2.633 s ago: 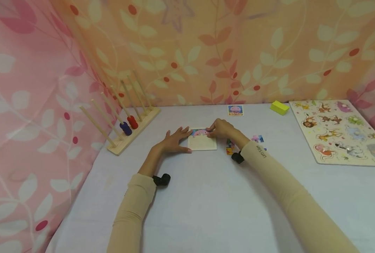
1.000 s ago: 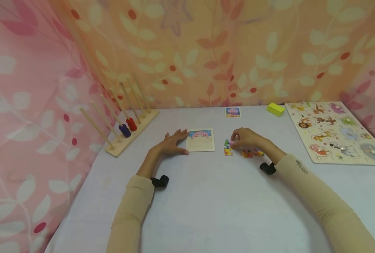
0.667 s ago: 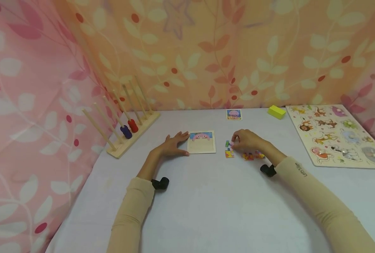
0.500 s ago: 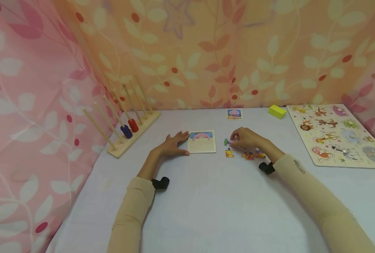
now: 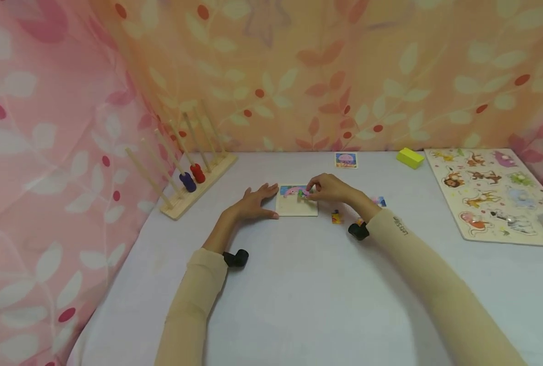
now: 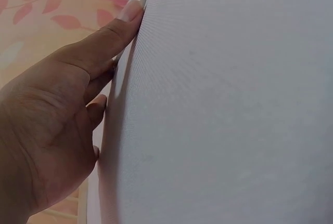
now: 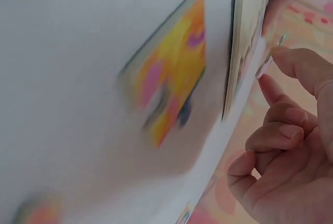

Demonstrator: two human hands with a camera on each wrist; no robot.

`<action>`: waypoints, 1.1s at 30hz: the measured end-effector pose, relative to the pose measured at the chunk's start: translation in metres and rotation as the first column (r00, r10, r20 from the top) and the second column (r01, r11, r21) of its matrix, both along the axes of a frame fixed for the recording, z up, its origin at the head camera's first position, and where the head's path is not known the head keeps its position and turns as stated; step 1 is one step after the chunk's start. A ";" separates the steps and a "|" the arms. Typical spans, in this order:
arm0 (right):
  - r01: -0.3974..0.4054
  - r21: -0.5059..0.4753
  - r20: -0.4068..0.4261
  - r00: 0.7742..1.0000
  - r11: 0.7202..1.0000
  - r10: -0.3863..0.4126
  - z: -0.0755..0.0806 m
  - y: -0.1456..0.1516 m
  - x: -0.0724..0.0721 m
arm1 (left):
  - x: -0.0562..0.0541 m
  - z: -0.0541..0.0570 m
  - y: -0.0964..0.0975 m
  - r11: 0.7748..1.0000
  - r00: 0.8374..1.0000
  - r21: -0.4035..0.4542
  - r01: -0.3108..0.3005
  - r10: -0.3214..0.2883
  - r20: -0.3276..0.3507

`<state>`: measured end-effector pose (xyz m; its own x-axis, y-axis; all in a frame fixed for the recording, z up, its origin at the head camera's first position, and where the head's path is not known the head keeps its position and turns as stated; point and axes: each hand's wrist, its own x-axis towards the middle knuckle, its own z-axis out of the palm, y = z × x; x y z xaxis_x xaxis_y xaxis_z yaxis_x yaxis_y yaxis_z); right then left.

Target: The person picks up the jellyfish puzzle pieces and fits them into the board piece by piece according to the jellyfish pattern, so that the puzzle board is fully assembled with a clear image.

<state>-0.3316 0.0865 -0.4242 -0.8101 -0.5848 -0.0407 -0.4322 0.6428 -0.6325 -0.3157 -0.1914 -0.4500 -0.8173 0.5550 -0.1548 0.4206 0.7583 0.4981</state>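
Observation:
A square wooden puzzle tray (image 5: 294,207) lies on the white cloth, its top strip filled with a pink and blue picture. My left hand (image 5: 254,203) rests at the tray's left edge with fingers spread; the left wrist view shows the thumb (image 6: 130,12) at that edge. Over the tray's upper right, my right hand (image 5: 330,189) pinches a green and pink puzzle piece (image 5: 303,194) between thumb and index finger. In the right wrist view the piece (image 7: 266,64) shows edge-on. A yellow-orange puzzle piece (image 5: 336,217) lies right of the tray, and appears large in the right wrist view.
More puzzle pieces (image 5: 379,201) lie partly hidden under my right forearm. A jellyfish picture card (image 5: 346,160) and a yellow block (image 5: 410,158) are at the back. A peg stand (image 5: 198,187) with blue and red beads stands left; an animal puzzle board (image 5: 495,198) lies right.
My right hand first left the tray for the loose pieces, picked up the green and pink puzzle piece, and moved left with it over the tray. My left hand has stayed at the tray's edge.

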 end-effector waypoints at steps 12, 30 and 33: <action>0.010 0.097 -0.072 0.997 0.995 -0.003 0.002 -0.031 0.001 | -0.007 0.003 0.010 1.000 1.000 -0.005 0.020 -0.020 0.000; 0.076 0.099 -0.116 0.991 0.992 -0.064 0.000 -0.053 0.010 | -0.001 0.002 0.002 1.000 1.000 0.014 0.010 -0.010 0.000; 0.091 0.096 -0.122 0.989 0.991 -0.079 0.000 -0.056 0.011 | -0.001 0.002 0.001 1.000 1.000 0.024 0.009 -0.009 0.009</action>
